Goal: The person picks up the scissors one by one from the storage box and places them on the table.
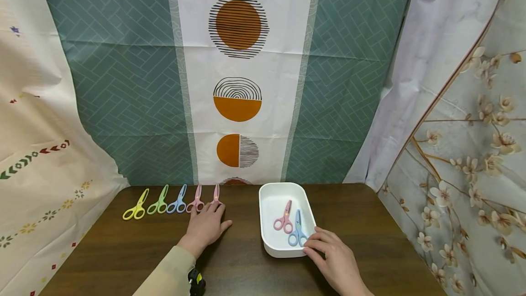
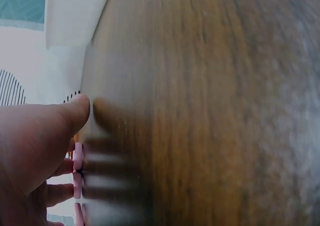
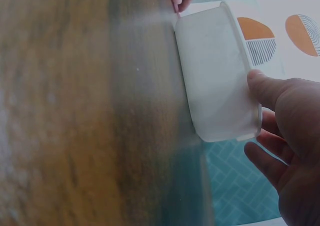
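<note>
My left hand (image 1: 206,225) lies over the right end of a row of scissors, fingers stretched forward and thumb out to the side. Its fingertips rest on the handles of the rightmost pink scissors (image 1: 216,192), partly hiding them, and reach the neighbouring pink scissors (image 1: 198,194). In the left wrist view, pink handles (image 2: 77,156) show at the fingertips. My right hand (image 1: 334,259) holds a white plastic tray (image 1: 283,253) at its near right corner, thumb and fingers at the rim. Inside the tray lie pink scissors (image 1: 286,215) and blue scissors (image 1: 297,229).
Leftward along the row lie blue scissors (image 1: 179,202), green scissors (image 1: 160,201) and yellow scissors (image 1: 139,207), blades pointing to the back. A patterned curtain (image 1: 246,67) hangs behind the brown wooden table (image 1: 246,268), with printed cloths at both sides.
</note>
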A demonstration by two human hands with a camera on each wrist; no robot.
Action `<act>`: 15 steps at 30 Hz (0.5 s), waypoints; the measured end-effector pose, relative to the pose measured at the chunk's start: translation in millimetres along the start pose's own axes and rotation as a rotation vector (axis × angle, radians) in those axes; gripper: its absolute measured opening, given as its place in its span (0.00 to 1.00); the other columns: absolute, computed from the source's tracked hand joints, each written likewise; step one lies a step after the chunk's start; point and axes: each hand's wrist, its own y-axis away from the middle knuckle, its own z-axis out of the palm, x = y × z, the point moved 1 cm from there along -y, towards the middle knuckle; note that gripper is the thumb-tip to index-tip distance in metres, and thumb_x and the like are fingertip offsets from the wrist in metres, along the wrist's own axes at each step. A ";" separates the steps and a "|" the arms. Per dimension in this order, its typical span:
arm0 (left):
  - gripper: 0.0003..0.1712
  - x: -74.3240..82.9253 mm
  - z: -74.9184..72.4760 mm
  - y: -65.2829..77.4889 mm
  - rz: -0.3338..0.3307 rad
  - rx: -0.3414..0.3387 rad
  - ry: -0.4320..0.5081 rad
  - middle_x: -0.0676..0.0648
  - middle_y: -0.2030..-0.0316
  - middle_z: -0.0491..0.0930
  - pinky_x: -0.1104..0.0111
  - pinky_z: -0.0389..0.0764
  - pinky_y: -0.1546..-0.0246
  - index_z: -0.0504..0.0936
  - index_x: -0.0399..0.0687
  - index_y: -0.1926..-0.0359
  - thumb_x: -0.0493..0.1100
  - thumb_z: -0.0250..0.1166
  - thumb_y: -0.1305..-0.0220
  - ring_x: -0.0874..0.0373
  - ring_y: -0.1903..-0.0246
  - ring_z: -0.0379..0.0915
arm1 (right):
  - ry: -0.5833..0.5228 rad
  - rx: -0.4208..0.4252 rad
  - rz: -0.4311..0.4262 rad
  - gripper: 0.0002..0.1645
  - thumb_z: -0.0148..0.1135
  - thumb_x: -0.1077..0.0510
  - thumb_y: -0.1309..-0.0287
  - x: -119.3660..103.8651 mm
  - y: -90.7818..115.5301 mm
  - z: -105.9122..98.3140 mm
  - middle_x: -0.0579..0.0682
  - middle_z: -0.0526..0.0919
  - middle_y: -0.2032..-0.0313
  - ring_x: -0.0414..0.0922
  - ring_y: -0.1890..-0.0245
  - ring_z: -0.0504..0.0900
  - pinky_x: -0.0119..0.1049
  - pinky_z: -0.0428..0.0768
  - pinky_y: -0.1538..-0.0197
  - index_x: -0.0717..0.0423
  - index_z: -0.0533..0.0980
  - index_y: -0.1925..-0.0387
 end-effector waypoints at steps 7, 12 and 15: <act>0.36 -1.2 1.5 0.7 0.003 0.027 0.020 0.37 0.25 0.75 0.26 0.61 0.28 0.80 0.44 0.26 0.63 0.67 0.22 0.35 0.26 0.70 | -0.002 0.006 0.002 0.09 0.86 0.50 0.42 -0.8 0.0 0.0 0.29 0.88 0.53 0.42 0.33 0.83 0.51 0.86 0.41 0.33 0.91 0.65; 0.38 -1.7 0.4 2.2 0.004 0.034 0.022 0.36 0.24 0.73 0.26 0.60 0.27 0.78 0.43 0.25 0.63 0.66 0.21 0.33 0.25 0.68 | 0.003 0.021 -0.013 0.10 0.87 0.51 0.44 -1.0 0.5 0.0 0.29 0.88 0.54 0.42 0.34 0.83 0.51 0.87 0.41 0.33 0.91 0.65; 0.37 -0.6 -2.3 3.5 0.006 0.044 0.025 0.35 0.24 0.73 0.26 0.60 0.27 0.79 0.42 0.25 0.63 0.66 0.21 0.32 0.25 0.68 | 0.004 0.020 -0.009 0.11 0.87 0.51 0.44 -1.4 0.5 0.0 0.28 0.88 0.54 0.42 0.34 0.83 0.51 0.87 0.41 0.32 0.90 0.66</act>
